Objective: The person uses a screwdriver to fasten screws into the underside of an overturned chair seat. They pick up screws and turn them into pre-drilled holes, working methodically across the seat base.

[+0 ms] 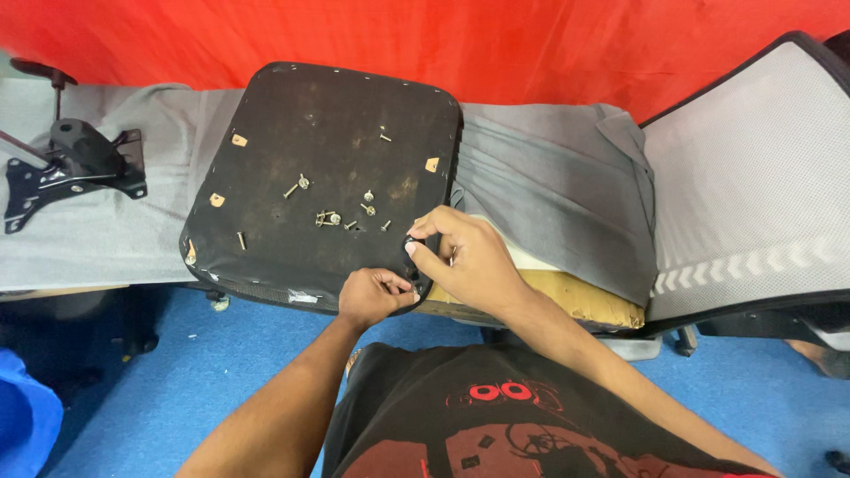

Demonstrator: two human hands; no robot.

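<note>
— What's the setting?
— A red backdrop (531, 44) behind a bench (97, 230) draped in grey cloth, over a blue floor (177, 389).
— And on it?
— A black chair seat base (328, 177) lying underside up, loose screws (329, 218) scattered across it. A grey mesh backrest (753, 177) sits to the right, a black metal bracket (71, 164) to the left.
— The hands?
— The right hand (469, 261) pinches a small black part (410, 245) at the seat's near corner; the left hand (376, 296), fingers pressed together, grips the seat's edge just beside it.

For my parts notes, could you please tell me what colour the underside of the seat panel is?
Black, with brownish scuffs, on the seat panel; the head view shows it.
</note>
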